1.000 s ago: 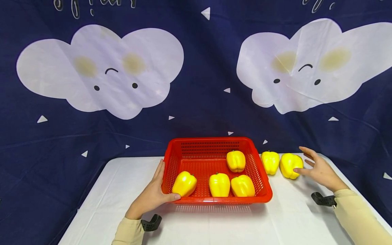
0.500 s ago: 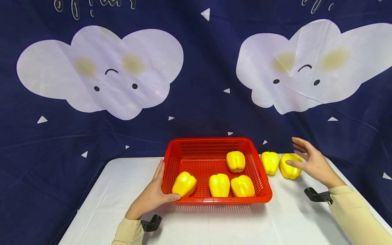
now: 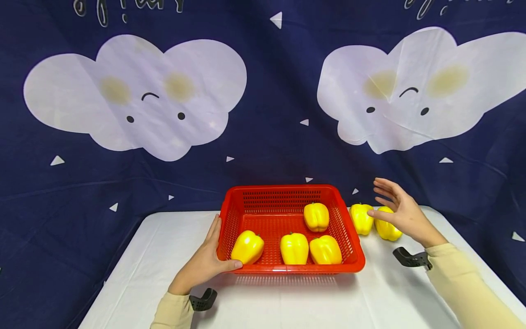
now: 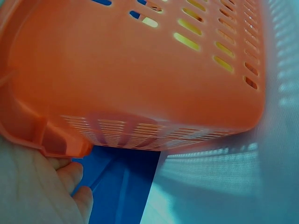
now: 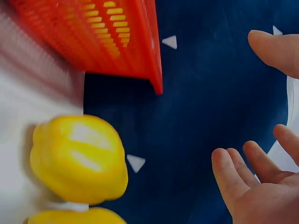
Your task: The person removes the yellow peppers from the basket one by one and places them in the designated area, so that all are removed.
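Note:
A red plastic basket (image 3: 292, 268) with slotted walls stands on the table and holds several yellow bell peppers (image 3: 294, 249). My left hand (image 3: 205, 265) holds the basket's near left corner, thumb over the front rim and fingers along the left side. Above the table right of the basket, my right hand (image 3: 407, 219) is spread, with nothing between thumb and fingers. Just beyond it sit two more yellow bell peppers, one beside the basket wall (image 3: 360, 220) and the other (image 3: 388, 228) partly covered by the hand. In the right wrist view, the nearer bell pepper (image 5: 79, 158) lies apart from the fingers.
A white cloth (image 3: 312, 306) covers the table. Behind it hangs a dark blue curtain (image 3: 271, 137) with cloud faces and small white triangles. Each wrist wears a black band mount, the left (image 3: 203, 299) near the basket's front.
My right hand has moved left and upward, away from the outer bell pepper toward the one beside the basket. The left hand, the basket and its bell peppers have stayed put.

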Motion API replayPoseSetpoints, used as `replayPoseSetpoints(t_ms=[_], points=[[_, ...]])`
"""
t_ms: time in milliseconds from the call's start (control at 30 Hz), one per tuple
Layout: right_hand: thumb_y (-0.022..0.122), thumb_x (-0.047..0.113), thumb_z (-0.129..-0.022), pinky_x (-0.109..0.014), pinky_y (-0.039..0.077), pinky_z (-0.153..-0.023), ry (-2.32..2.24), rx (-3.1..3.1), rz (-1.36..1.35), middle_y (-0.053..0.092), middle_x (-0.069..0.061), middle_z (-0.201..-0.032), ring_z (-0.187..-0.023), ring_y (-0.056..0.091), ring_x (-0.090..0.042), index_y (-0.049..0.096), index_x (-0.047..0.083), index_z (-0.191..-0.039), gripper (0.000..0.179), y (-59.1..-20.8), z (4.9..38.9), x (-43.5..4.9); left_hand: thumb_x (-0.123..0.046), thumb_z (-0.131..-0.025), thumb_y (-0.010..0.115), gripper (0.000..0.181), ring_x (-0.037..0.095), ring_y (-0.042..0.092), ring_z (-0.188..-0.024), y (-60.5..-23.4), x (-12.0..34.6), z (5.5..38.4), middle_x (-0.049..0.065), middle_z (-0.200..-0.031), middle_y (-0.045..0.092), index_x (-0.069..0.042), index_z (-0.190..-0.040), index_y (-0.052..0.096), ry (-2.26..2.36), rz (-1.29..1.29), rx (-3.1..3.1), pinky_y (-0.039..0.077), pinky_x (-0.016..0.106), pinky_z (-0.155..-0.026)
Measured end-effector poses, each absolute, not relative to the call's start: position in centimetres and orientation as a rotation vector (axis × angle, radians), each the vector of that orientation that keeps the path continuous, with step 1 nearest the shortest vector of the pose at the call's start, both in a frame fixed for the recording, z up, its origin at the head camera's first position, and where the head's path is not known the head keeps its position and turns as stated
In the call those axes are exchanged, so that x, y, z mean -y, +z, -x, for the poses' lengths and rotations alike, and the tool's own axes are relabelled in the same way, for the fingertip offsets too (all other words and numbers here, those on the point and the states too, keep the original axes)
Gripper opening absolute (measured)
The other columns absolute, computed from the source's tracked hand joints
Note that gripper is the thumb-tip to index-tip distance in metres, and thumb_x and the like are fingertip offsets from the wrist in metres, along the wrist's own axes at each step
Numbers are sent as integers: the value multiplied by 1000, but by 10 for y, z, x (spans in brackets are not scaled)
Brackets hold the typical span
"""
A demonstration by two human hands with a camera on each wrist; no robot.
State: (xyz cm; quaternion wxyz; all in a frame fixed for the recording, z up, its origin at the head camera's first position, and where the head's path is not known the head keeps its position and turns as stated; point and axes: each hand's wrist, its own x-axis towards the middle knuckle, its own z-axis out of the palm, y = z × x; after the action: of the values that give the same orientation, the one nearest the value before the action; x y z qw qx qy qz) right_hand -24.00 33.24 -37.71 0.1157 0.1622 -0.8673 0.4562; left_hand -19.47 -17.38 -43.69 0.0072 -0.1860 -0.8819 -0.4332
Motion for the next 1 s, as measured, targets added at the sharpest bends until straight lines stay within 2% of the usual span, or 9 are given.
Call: replayPoseSetpoints(t_ms=[100,333,500,733,1000], points=[[82,10,-84,-8,43,-94,1352,2530,-494,40,-22,-150,-131,43,-42,30,-1,-153,87,-375,241,-323,-41,-76,87,129,43,12,-151,-437,174,195,18,-167,-7,0,-160,-1,-1354,579,2763,25,63,-113],[82,13,-85,-15,46,-97,1386,2556,-470,41,-21,-150,-131,46,-40,31,0,-152,85,-371,244,-303,-41,-75,87,129,43,12,-151,-438,174,195,16,-167,-8,-1,-160,-2,-1361,588,2753,25,63,-113],[81,13,-86,-26,47,-102,1445,2573,-439,41,-20,-151,-133,46,-39,32,0,-152,83,-368,246,-292,-41,-75,87,129,43,12,-151,-438,175,196,16,-167,-8,-1,-160,-2,-1353,594,2751,25,63,-113],[80,18,-88,-51,40,-106,1520,2634,-419,36,-25,-154,-134,44,-46,27,1,-155,88,-366,250,-276,-42,-75,87,129,43,13,-151,-439,175,195,18,-167,-7,0,-160,-1,-1329,591,2752,25,63,-113],[79,19,-88,-57,39,-108,1510,2719,-400,35,-26,-154,-133,45,-49,30,2,-154,84,-366,257,-260,-44,-75,87,130,42,11,-151,-439,174,195,17,-167,-7,0,-160,-1,-1331,586,2759,24,62,-114]])
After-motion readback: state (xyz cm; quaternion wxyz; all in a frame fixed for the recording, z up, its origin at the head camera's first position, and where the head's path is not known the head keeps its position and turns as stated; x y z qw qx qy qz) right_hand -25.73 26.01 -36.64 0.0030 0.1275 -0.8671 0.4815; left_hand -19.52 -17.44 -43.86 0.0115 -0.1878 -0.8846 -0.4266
